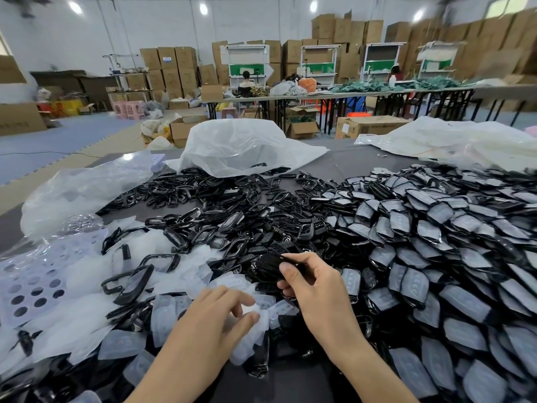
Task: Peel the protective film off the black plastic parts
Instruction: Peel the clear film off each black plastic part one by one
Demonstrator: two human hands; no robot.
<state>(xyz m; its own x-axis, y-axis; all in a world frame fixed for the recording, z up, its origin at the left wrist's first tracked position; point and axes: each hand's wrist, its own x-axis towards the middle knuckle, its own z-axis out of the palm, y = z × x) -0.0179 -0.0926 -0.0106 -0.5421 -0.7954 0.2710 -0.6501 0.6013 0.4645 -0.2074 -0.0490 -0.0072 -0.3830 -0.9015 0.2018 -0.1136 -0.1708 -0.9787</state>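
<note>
On my end, the right hand (316,289) pinches one black plastic part (266,267) between thumb and curled fingers, held just above the pile at centre. The left hand (218,312) lies beside it with fingers loosely spread, their tips touching a loose piece of translucent film (252,338); I cannot tell whether it grips it. Clutter crowds both hands. A heap of film-covered parts (436,257) fills the right side, bare black frames (218,205) spread across the middle, and peeled films (87,324) pile up on the left beside a perforated clear sheet (35,286). Crumpled plastic bags (241,146) sit at the far edge of the grey table (334,164).
</note>
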